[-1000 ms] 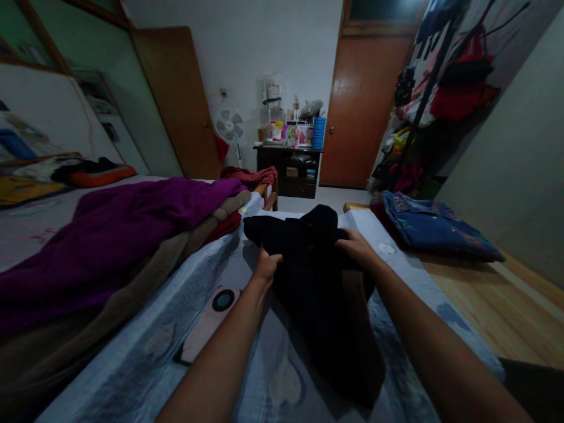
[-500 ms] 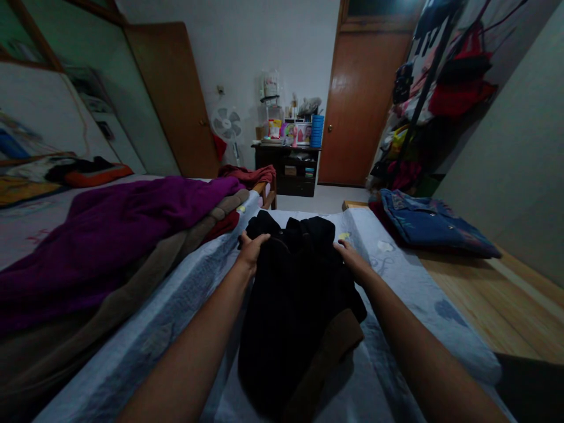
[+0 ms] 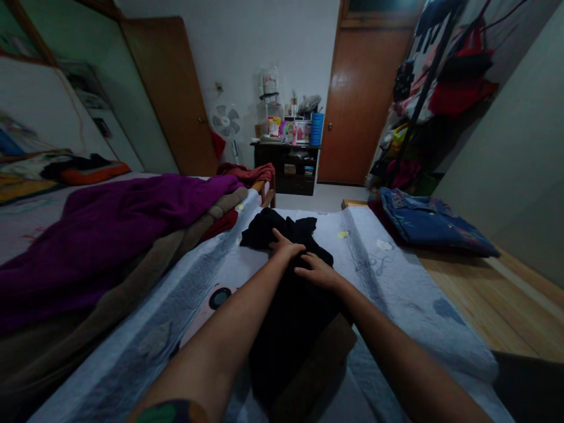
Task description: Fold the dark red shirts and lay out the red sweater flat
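Note:
A black garment [image 3: 286,329] with a brown band near its lower end lies bunched on the pale patterned sheet [image 3: 396,294]. On its upper part rests my left hand [image 3: 285,248], fingers apart. Close beside it, my right hand [image 3: 321,272] lies on the black cloth with its fingers spread. Neither hand visibly grips the fabric. Part of a pink item with a dark round shape [image 3: 219,298] shows beside my left forearm.
A purple blanket [image 3: 145,223] and a brown one lie along the left. Folded blue clothing [image 3: 432,220] sits on the wooden surface [image 3: 484,294] at the right. Beyond the bed stand a fan [image 3: 227,122] and a dark cabinet [image 3: 286,170].
Both hands have moved inward from the garment's sides to its middle, and their fingers have opened. The garment's left side is folded inward, and the pink item has come into view.

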### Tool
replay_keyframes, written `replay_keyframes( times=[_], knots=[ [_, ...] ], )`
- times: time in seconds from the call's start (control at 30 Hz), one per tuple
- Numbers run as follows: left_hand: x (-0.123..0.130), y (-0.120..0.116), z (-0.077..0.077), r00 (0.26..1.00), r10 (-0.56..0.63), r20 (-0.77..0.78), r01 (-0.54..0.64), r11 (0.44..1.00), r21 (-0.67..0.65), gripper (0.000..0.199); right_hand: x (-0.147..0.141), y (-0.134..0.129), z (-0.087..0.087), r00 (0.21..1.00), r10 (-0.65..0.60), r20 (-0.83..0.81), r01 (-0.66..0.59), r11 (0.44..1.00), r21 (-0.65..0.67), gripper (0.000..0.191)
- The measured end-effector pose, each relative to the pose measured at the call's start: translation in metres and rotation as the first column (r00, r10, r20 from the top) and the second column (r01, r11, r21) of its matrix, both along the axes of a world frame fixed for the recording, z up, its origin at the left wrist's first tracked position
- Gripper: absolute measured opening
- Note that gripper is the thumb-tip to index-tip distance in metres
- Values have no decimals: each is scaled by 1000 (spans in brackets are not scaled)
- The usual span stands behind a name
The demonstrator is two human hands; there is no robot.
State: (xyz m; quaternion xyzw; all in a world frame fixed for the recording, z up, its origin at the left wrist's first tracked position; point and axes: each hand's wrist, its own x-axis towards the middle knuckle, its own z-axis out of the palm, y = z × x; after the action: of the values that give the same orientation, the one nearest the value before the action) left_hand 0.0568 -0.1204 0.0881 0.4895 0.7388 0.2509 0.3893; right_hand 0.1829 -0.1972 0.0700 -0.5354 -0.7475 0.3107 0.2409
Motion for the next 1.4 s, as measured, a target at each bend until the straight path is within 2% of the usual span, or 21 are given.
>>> replay_keyframes(
  times=[0.07, 0.13, 0.2, 0.27, 0.33, 0.37, 0.43, 0.53, 0.63, 0.7, 0.77, 0.83, 0.87, 0.93, 1.0, 1.03, 1.07, 1.13, 1.27, 1.33, 1.4],
  knots=[
    [-8, 2, -5, 996, -20, -88, 20, 1000, 5, 138, 15, 0, 2, 994, -36, -100, 36, 999, -4, 46],
    [-19, 1, -7, 990, -60, -124, 66, 997, 42, 130, 32, 2, 2, 965, -218, -145, 223, 975, 16, 44],
    [-28, 0, -5, 988, -99, -115, 114, 985, 133, 121, 46, 6, 2, 880, -437, -187, 443, 896, -8, 53],
    [-29, -3, 2, 981, -156, -117, 183, 945, 270, 112, 54, 10, 4, 792, -547, -272, 516, 837, -181, 68],
    [-25, -6, 14, 958, -254, -131, 286, 870, 403, 106, 58, 12, 9, 734, -546, -403, 396, 827, -399, 74],
    [-22, -9, 21, 936, -317, -155, 353, 822, 446, 105, 58, 12, 12, 702, -530, -476, 310, 829, -466, 73],
    [-12, -17, 34, 858, -454, -240, 511, 702, 496, 101, 59, 13, 21, 619, -489, -614, 168, 847, -505, 68],
    [7, -37, 41, 668, -605, -433, 741, 490, 459, 92, 61, 14, 29, 477, -447, -757, 58, 875, -481, 56],
    [28, -60, 33, 480, -660, -578, 876, 321, 361, 79, 62, 13, 21, 411, -524, -746, 114, 842, -528, 40],
    [37, -72, 26, 414, -673, -614, 909, 266, 321, 71, 61, 13, 10, 371, -601, -708, 200, 796, -571, 29],
    [35, -79, 23, 390, -704, -593, 917, 239, 320, 71, 61, 13, -1, 314, -649, -693, 247, 761, -600, 23],
    [18, -81, 25, 433, -739, -517, 892, 270, 362, 79, 61, 15, -8, 249, -673, -696, 276, 738, -616, 20],
    [3, -80, 27, 480, -749, -456, 865, 319, 386, 85, 62, 16, -10, 225, -676, -701, 285, 734, -616, 20],
    [-35, -82, 31, 617, -726, -304, 774, 489, 402, 101, 62, 20, -11, 198, -670, -715, 298, 736, -608, 20],
    [-75, -90, 29, 705, -703, -97, 697, 661, 277, 113, 62, 23, -10, 175, -670, -721, 303, 734, -608, 21],
    [-93, -98, 26, 727, -686, 34, 669, 719, 189, 117, 61, 24, -9, 157, -678, -718, 314, 724, -614, 21],
    [-108, -108, 21, 733, -662, 156, 652, 750, 114, 122, 60, 25, -7, 133, -689, -712, 332, 708, -623, 21],
    [-124, -134, 8, 735, -606, 304, 621, 782, 55, 131, 58, 26, -1, 87, -708, -701, 369, 676, -638, 22],
    [-121, -184, -16, 820, -459, 341, 449, 886, 112, 136, 53, 28, 21, 60, -700, -711, 427, 662, -616, 21],
    [-115, -199, -18, 804, -445, 395, 421, 895, 151, 130, 52, 29, 36, 65, -688, -723, 449, 667, -595, 20],
    [-114, -203, -11, 756, -430, 494, 387, 902, 194, 116, 52, 33, 54, 79, -669, -739, 446, 687, -574, 21]
  ],
)
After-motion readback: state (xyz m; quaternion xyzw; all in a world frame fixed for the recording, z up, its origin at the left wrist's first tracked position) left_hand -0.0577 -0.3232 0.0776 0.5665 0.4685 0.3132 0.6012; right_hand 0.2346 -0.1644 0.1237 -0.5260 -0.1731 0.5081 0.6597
